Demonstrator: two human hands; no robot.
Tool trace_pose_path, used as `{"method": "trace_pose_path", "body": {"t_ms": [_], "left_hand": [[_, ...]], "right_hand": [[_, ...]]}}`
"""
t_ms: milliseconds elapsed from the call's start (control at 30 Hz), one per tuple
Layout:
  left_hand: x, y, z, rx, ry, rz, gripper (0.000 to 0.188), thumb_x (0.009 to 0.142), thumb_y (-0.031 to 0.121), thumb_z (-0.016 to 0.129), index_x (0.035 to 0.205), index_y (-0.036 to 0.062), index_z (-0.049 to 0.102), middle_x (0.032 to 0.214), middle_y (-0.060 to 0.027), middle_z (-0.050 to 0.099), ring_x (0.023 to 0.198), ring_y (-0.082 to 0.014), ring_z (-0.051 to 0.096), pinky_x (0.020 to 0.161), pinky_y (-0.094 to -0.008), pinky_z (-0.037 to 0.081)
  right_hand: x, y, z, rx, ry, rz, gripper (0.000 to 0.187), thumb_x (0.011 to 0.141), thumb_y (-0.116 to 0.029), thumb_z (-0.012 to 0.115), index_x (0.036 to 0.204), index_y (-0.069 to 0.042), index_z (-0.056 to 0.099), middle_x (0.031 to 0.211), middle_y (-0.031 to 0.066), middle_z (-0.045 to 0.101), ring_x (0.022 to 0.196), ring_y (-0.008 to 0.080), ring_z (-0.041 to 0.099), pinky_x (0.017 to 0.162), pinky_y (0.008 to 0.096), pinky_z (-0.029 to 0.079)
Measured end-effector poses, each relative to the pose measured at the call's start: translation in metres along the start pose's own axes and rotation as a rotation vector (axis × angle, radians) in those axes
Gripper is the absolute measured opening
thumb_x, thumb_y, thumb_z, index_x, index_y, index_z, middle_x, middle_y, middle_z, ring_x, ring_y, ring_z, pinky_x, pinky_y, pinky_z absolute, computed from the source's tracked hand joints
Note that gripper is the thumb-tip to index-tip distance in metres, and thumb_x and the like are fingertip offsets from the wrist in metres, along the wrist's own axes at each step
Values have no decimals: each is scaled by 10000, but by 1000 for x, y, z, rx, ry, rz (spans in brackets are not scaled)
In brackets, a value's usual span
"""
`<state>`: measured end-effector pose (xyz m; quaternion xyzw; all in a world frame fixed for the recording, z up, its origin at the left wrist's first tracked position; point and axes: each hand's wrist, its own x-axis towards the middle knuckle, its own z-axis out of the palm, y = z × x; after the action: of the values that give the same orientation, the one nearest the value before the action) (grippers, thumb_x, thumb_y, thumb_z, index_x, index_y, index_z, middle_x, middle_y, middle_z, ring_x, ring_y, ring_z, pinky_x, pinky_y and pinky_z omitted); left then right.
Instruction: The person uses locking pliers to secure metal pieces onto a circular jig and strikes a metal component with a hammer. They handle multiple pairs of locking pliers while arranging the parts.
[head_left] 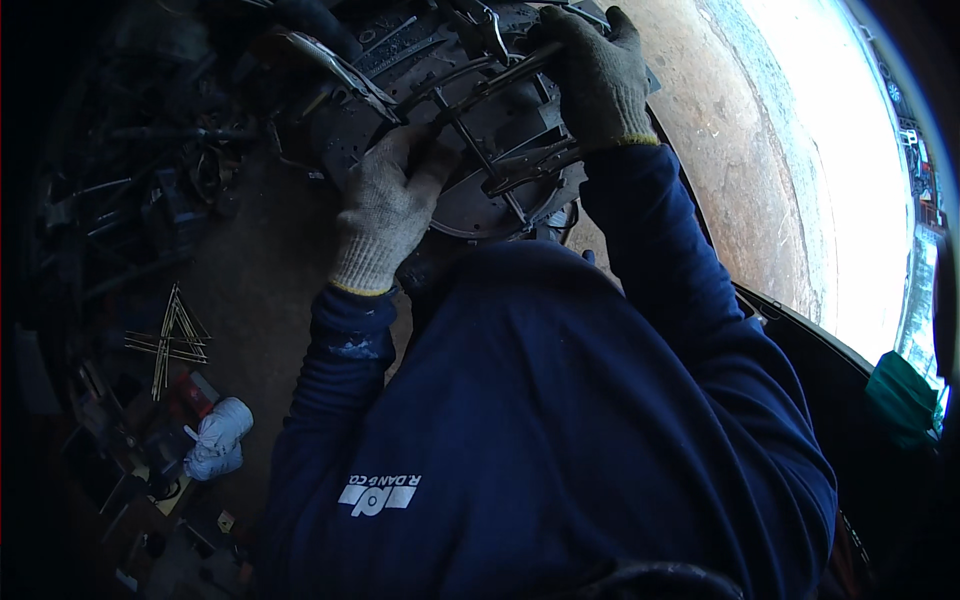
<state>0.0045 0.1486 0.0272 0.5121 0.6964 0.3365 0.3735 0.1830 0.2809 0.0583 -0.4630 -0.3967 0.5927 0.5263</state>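
Both my hands wear grey knitted gloves with yellow cuff edges. A dark metal frame of rods and crossbars (470, 145) lies over a round metal plate (465, 210) in front of me. My left hand (385, 205) is closed at the frame's left end, its fingertips partly hidden in shadow. Farther off and to the right, my right hand (600, 85) has its fingers wrapped round a long bar of the frame. A shiny curved metal piece, perhaps a clamp (495, 35), stands at the frame's far side.
Long metal strips (395, 45) lie on the worktop's far left. Dark metal parts are heaped to the left. On the floor are thin rods (170, 340) and a white cloth-like bundle (218, 438). Concrete ground (720, 150) stretches right toward bright daylight; a green cloth (900, 398) hangs at the right.
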Motion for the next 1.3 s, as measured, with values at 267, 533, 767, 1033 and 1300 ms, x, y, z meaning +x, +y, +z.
{"method": "trace_pose_path", "body": {"t_ms": [267, 533, 767, 1033, 1300], "left_hand": [[18, 0, 7, -87, -54, -34, 457, 938, 417, 739, 1070, -19, 700, 972, -154, 751, 903, -243, 730, 829, -369, 546], [30, -48, 41, -381, -64, -34, 455, 862, 373, 825, 1057, -17, 696, 967, -116, 750, 871, -198, 701, 831, -350, 538], [23, -40, 47, -415, 63, -23, 524, 858, 284, 829, 1174, -58, 589, 1041, -150, 737, 928, -216, 710, 854, -353, 554], [-4, -44, 45, -188, 223, 119, 504, 889, 263, 800, 1210, -47, 567, 1075, -163, 726, 958, -256, 722, 886, -383, 579], [-24, -50, 7, 295, 475, 646, 321, 884, 130, 773, 1142, 10, 625, 1059, -150, 704, 953, -327, 706, 827, -421, 573]], "right_hand": [[18, 7, -15, 17, -154, 31, 469, 976, -162, 665, 1346, 59, 480, 981, 111, 680, 832, 206, 685, 728, 316, 560], [23, 14, -30, -100, -215, -36, 379, 1012, -301, 636, 1232, 4, 587, 1003, 63, 621, 886, 177, 625, 756, 316, 533], [2, -17, -20, -113, -125, 110, 649, 989, -422, 656, 1418, 32, 481, 1201, 118, 607, 1076, 230, 610, 941, 366, 505], [10, -20, -34, -199, -154, 90, 702, 982, -416, 668, 1496, 5, 439, 1335, 160, 590, 1188, 250, 597, 978, 362, 500], [17, -19, -52, -239, -182, -33, 616, 987, -314, 696, 1454, 31, 494, 1308, 191, 627, 1216, 266, 639, 1078, 369, 509]]}}
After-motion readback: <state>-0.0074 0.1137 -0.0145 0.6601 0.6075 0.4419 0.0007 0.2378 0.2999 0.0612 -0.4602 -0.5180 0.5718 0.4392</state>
